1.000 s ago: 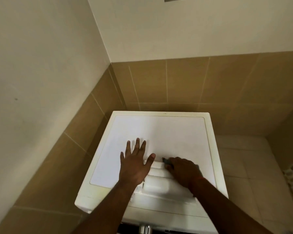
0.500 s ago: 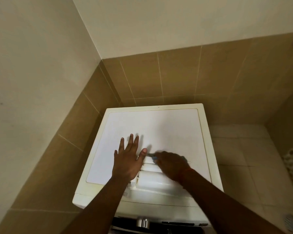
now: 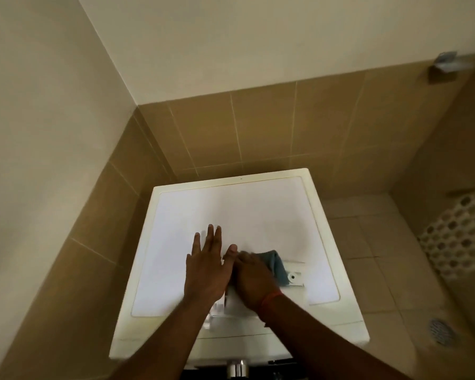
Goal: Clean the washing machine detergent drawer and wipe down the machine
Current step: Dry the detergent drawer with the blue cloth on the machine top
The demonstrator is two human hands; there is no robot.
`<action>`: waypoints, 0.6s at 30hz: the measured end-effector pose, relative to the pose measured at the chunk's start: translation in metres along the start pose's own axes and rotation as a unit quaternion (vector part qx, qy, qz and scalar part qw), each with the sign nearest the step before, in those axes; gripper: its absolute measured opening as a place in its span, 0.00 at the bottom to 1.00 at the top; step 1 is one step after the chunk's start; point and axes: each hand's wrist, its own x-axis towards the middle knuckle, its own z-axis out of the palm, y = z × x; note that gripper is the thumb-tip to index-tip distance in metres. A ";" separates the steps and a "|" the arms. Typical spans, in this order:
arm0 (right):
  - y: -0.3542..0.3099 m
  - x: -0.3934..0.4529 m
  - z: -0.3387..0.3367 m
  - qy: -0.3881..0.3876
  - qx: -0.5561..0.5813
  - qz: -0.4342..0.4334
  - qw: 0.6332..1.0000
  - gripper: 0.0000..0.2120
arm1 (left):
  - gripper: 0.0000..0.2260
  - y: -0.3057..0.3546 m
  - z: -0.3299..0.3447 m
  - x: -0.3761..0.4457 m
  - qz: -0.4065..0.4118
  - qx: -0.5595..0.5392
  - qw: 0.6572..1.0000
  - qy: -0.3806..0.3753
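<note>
- Tan wall tiles [image 3: 272,127] are seen behind and to the left of the washing machine [image 3: 258,215], with plain pale wall above them.
- Pale floor tiles [image 3: 368,242] are seen to the right of the machine, and a round floor drain [image 3: 439,331] is set into them near the lower right.
- A white perforated basket [image 3: 461,234] is partly seen at the right edge, and a metal fitting [image 3: 447,61] is fixed to the wall at the upper right.
- The machine is viewed from above; its white top panel fills the middle of the view, and a chrome knob [image 3: 237,368] is seen on its front at the bottom edge.
- The detergent drawer [image 3: 294,278] is laid on top of the machine, towards its front edge, largely covered by both hands.
- The left hand [image 3: 206,267] is laid flat, palm down, with straight fingers spread over the drawer's left end and the top panel.
- The right hand [image 3: 254,281] is curled around a blue cloth [image 3: 276,266], which is pressed onto the drawer; the cloth sticks out to the right of the knuckles.
- A red thread band [image 3: 270,298] is worn on the right wrist.
- The left thumb is seen just touching the right hand.
</note>
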 end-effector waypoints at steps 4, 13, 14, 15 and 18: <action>0.018 -0.018 -0.021 -0.002 -0.002 0.019 1.000 0.19 | 0.37 0.001 -0.002 -0.003 0.009 -0.003 1.000 0.004; 0.057 -0.100 -0.029 0.028 0.018 0.180 0.983 0.25 | 0.37 0.002 -0.007 -0.007 0.057 -0.003 0.998 -0.010; 0.051 -0.103 -0.029 0.026 -0.003 0.172 0.985 0.26 | 0.37 0.002 -0.007 -0.007 0.060 -0.008 0.998 -0.011; 0.047 -0.102 -0.028 0.024 -0.019 0.160 0.987 0.28 | 0.37 0.001 -0.007 -0.006 0.061 -0.015 0.998 -0.013; 0.020 -0.089 -0.019 0.058 -0.117 0.153 0.980 0.17 | 0.37 -0.001 -0.007 -0.005 0.061 -0.037 0.997 -0.022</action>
